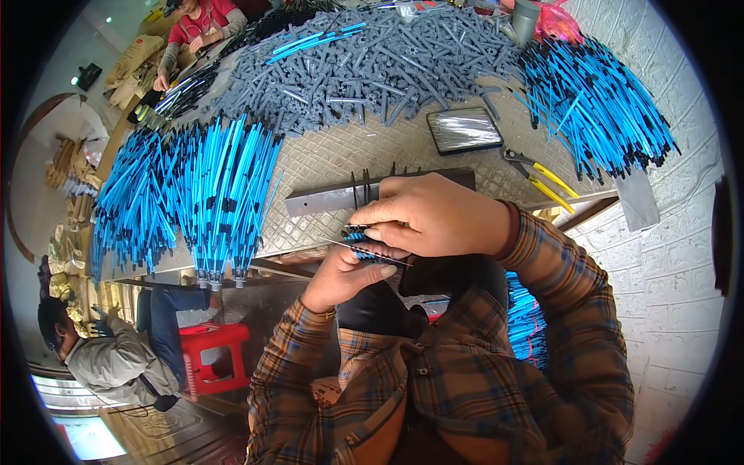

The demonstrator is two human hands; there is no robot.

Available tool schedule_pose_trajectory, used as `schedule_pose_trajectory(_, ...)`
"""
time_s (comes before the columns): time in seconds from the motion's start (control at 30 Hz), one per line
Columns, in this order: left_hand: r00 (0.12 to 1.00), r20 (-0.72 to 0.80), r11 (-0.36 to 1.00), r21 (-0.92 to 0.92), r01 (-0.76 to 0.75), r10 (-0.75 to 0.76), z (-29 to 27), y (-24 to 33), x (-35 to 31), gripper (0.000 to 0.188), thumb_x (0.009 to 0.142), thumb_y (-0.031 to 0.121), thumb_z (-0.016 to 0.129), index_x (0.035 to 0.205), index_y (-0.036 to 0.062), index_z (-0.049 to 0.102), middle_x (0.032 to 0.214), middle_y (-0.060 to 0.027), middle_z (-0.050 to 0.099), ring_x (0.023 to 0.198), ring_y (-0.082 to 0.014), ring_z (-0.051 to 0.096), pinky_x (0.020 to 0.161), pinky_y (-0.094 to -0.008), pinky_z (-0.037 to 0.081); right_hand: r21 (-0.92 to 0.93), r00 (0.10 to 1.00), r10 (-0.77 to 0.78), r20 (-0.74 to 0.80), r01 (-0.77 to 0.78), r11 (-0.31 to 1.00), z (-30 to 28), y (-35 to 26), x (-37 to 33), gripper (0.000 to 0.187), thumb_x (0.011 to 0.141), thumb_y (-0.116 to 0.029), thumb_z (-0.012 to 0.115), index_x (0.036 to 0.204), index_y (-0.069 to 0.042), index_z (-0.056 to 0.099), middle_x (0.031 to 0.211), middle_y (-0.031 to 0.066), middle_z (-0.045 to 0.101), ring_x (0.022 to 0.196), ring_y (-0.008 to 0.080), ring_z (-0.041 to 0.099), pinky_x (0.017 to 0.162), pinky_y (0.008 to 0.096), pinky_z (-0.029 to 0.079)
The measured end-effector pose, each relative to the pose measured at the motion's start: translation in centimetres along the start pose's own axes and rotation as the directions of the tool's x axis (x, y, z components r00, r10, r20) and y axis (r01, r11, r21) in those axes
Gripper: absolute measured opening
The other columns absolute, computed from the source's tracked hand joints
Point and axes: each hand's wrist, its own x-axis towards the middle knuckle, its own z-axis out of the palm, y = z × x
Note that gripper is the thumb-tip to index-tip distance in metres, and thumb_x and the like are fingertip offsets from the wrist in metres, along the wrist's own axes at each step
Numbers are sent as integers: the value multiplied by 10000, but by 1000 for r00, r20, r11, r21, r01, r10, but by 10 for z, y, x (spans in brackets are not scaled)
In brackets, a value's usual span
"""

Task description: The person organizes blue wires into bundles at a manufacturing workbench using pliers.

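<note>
In front of my lap both hands are closed on a small bundle of blue rods with black ends (pixel 358 235). My left hand (pixel 341 277) grips it from below, thumb pressed along its near side. From above, my right hand (pixel 422 218) pinches the same bundle, fingers bent around it. A thin straight metal wire (pixel 335 242) lies slantwise across the rods between the hands. Much of the bundle is hidden by my fingers. Just beyond, a dark metal bar (pixel 314 203) lies on the table edge, with several thin black pins (pixel 361 186) standing near it.
Blue rod bundles lie left (pixel 221 194) and right (pixel 601 108). Grey plastic tubes (pixel 372 66) are heaped at the back. A tray of metal wires (pixel 465 129) and yellow-handled pliers (pixel 549 182) lie right. One person (pixel 203 27) works far left; another (pixel 116 353) sits near a red stool (pixel 213 356).
</note>
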Motion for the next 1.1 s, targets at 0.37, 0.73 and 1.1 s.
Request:
schedule_pose_trajectory(0.37,991,-117,993,105,-59,71,3,-20,0,209,847,24,575,1054,29,602,987,-25,635,935,-104,570,836,-254,447,76,999,-1,-51,5,997,9,3,23,181,822,-182,554,946,-78,637,788,124,560,723,310,573,650,367,457)
schedule_pose_trajectory(0.73,973,-218,995,-52,-90,76,6,-16,-2,175,869,-6,526,1017,-1,620,992,-61,641,949,-135,581,853,-268,451,226,995,-32,92,11,974,13,17,46,193,833,-169,554,958,-48,640,853,114,639,775,248,604,687,325,462)
schedule_pose_trajectory(1.1,972,-226,974,-197,-113,67,3,-23,2,178,864,-10,527,1020,-5,611,992,-93,645,964,-167,588,865,-302,453,274,988,92,127,-124,954,-4,32,35,237,845,-190,559,1029,-54,619,879,113,644,803,211,612,699,304,465)
